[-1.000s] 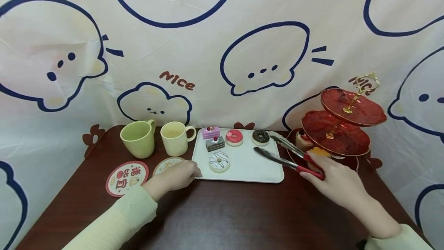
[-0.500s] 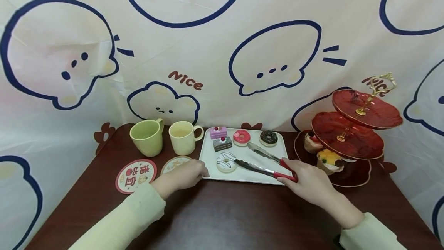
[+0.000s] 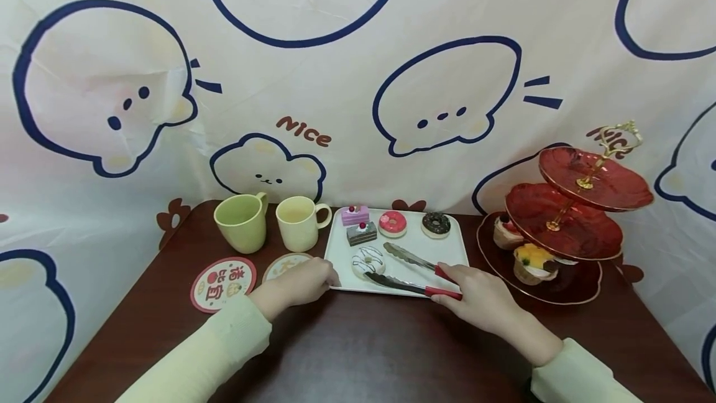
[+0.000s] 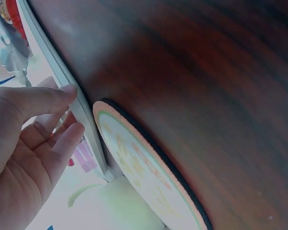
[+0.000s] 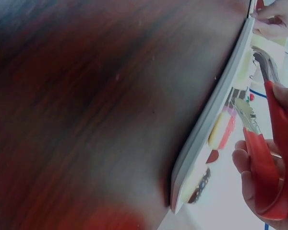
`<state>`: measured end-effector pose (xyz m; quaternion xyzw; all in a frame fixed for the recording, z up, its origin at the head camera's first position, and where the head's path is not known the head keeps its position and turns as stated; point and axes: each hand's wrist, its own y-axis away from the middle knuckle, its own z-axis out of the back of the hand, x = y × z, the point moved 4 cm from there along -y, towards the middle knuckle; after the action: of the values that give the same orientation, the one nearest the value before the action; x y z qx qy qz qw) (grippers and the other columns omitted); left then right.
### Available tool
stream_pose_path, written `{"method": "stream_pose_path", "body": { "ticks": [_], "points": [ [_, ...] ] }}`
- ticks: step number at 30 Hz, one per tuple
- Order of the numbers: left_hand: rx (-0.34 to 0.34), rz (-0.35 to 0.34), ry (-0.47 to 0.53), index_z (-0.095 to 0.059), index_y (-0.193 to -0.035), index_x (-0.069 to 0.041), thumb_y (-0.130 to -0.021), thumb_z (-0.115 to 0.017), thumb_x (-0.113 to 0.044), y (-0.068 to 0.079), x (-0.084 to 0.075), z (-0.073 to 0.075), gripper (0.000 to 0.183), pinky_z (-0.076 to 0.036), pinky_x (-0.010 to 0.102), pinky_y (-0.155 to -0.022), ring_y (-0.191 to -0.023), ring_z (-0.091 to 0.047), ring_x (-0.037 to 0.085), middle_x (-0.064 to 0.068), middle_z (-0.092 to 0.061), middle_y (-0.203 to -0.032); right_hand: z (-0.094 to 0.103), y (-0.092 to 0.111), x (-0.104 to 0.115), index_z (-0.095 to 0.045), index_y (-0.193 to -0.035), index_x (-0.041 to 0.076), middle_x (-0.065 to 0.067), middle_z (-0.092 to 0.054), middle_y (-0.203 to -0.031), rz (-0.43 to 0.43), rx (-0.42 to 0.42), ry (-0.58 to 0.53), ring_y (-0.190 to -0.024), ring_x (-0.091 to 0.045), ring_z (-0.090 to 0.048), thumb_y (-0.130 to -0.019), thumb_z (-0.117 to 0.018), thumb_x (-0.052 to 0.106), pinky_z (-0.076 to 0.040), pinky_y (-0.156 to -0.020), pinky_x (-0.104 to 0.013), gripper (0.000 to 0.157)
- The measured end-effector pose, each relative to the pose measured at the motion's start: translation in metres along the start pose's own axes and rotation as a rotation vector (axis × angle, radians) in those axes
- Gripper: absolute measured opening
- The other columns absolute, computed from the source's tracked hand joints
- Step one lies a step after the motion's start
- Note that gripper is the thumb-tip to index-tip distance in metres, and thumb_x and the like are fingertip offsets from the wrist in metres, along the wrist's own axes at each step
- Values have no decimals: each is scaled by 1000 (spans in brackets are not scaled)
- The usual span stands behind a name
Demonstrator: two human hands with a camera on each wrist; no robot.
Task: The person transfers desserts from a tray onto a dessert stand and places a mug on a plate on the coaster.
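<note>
My right hand (image 3: pixel 483 299) grips red-handled metal tongs (image 3: pixel 411 286), which also fill the right side of the right wrist view. The tongs' arms are spread, one tip at the front of a white donut with dark drizzle (image 3: pixel 368 261), the other beyond its right side. The donut lies on a white rectangular tray (image 3: pixel 419 266). My left hand (image 3: pixel 304 282) holds the tray's front left corner, thumb and fingers at its rim in the left wrist view. Also on the tray are a pink donut (image 3: pixel 393 223), a chocolate donut (image 3: pixel 436 224), a purple cake slice (image 3: pixel 355 214) and a grey cake slice (image 3: pixel 362 233).
A green mug (image 3: pixel 242 224) and a cream mug (image 3: pixel 299 224) stand left of the tray, with a red-rimmed coaster (image 3: pixel 224 285) and a second coaster (image 3: pixel 282 264) before them. At right rises a red tiered stand (image 3: pixel 587 229) with tarts (image 3: pixel 531 263) on its bottom plate.
My right hand has brought the tongs leftward from beside the stand, over the tray, to the white donut. The left hand stays at the tray corner. The view has shifted slightly.
</note>
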<state>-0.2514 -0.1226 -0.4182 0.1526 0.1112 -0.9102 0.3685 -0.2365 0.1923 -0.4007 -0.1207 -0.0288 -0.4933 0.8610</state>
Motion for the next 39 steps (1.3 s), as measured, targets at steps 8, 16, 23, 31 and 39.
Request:
{"method": "stream_pose_path", "body": {
  "ticks": [8,16,23,31,39],
  "points": [
    [19,7,29,-80,-94,1,-83,-63,14,-3,1,2,24,-58,32,-77,-85,-71,17,7,-75,-88,-12,-8,6,-68,-132,6,-14,-72,-115,46,-44,47,-99,-30,-70,-86,-80,43,-58,-76,-47,60],
    [25,-7,33,-79,-92,1,-82,-64,15,-2,-3,3,23,-58,31,-75,-83,-70,16,8,-74,-87,-20,-13,9,-68,-131,4,-16,-71,-116,90,-79,35,-100,-32,-70,-86,-81,40,-59,-76,-47,58],
    [32,1,36,-79,-91,0,-82,-64,15,-3,-1,4,24,-57,30,-74,-81,-68,13,6,-74,-85,-24,-18,9,-68,-133,6,-16,-71,-121,68,-47,-33,-108,-32,-69,-86,-83,36,-58,-84,-48,57],
    [42,26,53,-80,-95,0,-83,-63,15,-5,1,5,25,-58,33,-78,-87,-71,18,6,-75,-90,-26,-22,14,-68,-132,6,-15,-72,-120,107,-61,-27,-104,-31,-71,-86,-83,32,-58,-84,-47,55],
    [62,64,71,-80,-94,-1,-84,-63,14,-3,2,3,24,-58,34,-78,-86,-70,16,5,-75,-90,-24,-20,20,-69,-130,5,-15,-73,-119,97,-58,-21,-102,-31,-71,-86,-83,29,-58,-83,-47,52]
  ]
}}
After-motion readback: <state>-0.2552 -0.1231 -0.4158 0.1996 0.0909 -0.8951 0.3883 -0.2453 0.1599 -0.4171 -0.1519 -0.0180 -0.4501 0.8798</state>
